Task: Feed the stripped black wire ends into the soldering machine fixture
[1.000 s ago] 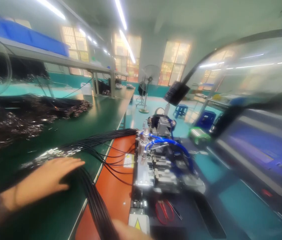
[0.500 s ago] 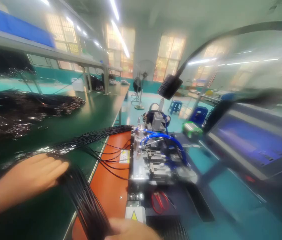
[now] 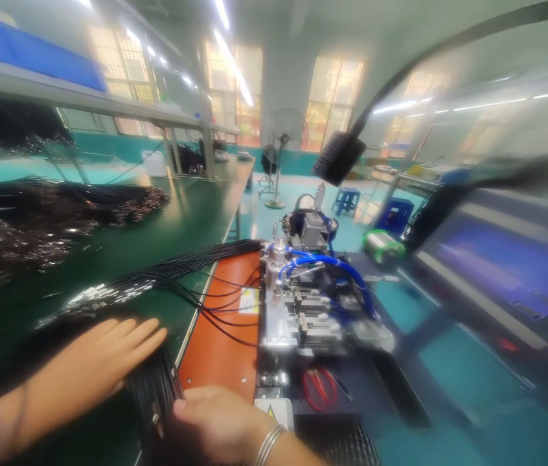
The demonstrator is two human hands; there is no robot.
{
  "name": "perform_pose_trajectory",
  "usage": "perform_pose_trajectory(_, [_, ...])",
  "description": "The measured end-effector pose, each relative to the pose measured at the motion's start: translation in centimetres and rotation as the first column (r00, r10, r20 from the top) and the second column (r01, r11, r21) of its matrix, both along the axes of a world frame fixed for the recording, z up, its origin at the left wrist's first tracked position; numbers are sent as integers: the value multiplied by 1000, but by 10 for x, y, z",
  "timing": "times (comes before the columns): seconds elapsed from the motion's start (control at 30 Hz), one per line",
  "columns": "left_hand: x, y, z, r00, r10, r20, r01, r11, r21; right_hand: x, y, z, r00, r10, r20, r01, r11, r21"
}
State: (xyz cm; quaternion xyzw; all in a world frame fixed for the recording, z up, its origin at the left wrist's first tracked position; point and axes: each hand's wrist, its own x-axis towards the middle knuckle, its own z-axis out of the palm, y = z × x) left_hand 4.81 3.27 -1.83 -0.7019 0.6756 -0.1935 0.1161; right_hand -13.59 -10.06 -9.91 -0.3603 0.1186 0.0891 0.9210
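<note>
My left hand point(image 3: 102, 362) lies flat with fingers stretched out on a thick bundle of thin black cables point(image 3: 157, 388) at the edge of the green bench point(image 3: 196, 220). My right hand point(image 3: 216, 417), a bangle on its wrist, is closed around the same bundle lower down, near the frame's bottom. The cables fan out ahead, with shiny metal ends point(image 3: 103, 294) to the left and strands running over an orange plate point(image 3: 220, 336) toward a small metal machine point(image 3: 303, 317) with blue hoses.
Red-handled scissors point(image 3: 320, 388) lie in front of the machine beside a yellow warning label point(image 3: 271, 409). A black lamp head point(image 3: 338, 157) hangs above. A grey unit with a screen point(image 3: 507, 272) stands right. More black cable heaps point(image 3: 35, 220) cover the bench's left.
My right hand has come up into view and closed on the cable bundle. My left hand shifted slightly along the bundle and stays flat on it.
</note>
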Motion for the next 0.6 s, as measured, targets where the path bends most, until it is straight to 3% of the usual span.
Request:
perform_pose_trajectory(0.07, [-2, -4, -10, 999, -27, 31, 27, 999, 21, -5, -1, 7, 998, 44, -37, -45, 999, -15])
perform_pose_trajectory(0.17, [7, -4, -23, 987, -159, 32, 161, 984, -73, -3, -1, 5, 998, 19, -61, -17, 999, 34])
perform_pose_trajectory(0.23, [18, -2, -23, 976, -215, -36, 209, 968, -140, 2, 0, -3, 998, -40, -50, 45, 995, 89])
perform_pose_trajectory(0.3, [27, -2, -18, 969, -226, -104, 204, 961, -185, 6, 1, -10, 1000, -23, 10, 22, 990, 140])
perform_pose_trajectory(0.43, [25, -12, -10, 968, -193, -162, 185, 981, -65, 5, -1, -11, 977, 77, 199, -111, 980, 168])
perform_pose_trajectory(0.53, [10, -18, -19, 973, -197, -122, 204, 978, 43, 1, -3, -7, 978, 52, 202, -86, 983, 165])
perform_pose_trajectory(0.6, [0, -19, -29, 964, -246, -99, 247, 969, -1, -1, -3, -5, 977, 50, 207, -83, 984, 158])
